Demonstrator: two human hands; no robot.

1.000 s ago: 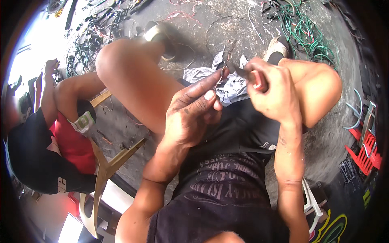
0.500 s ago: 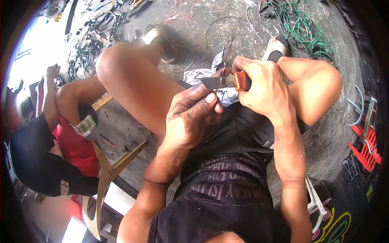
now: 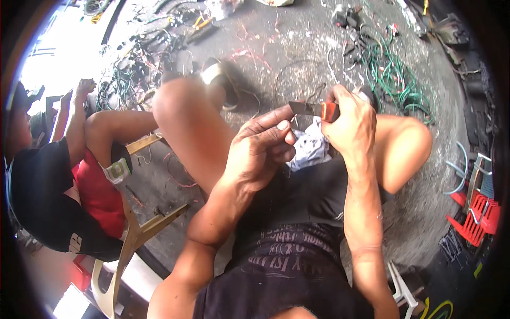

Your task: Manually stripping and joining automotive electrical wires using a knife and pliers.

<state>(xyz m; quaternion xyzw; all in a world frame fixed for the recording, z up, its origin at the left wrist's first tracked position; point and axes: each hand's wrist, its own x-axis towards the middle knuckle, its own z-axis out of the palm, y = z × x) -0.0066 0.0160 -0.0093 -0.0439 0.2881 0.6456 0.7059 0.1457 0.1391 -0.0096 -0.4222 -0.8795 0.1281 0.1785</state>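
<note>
My right hand is closed around a knife with an orange-and-dark handle. Its short, wide blade points left, with the tip at the left index fingertip. My left hand has thumb and index finger pinched, the other fingers curled under; both hands' fingers look smudged dark. Whatever that pinch holds is too small or hidden to make out. A thin dark wire shows just beyond the blade. Below the hands, a crumpled whitish cloth lies between my legs.
Green wires lie tangled on the floor at the far right, with dark wire scraps at the far left. Another person sits close on my left by a beige chair. A red plastic rack stands at the right.
The knife has shifted right relative to my left hand, its blade now at the fingertip rather than across the fingers. The whole view has also shifted, showing more floor ahead.
</note>
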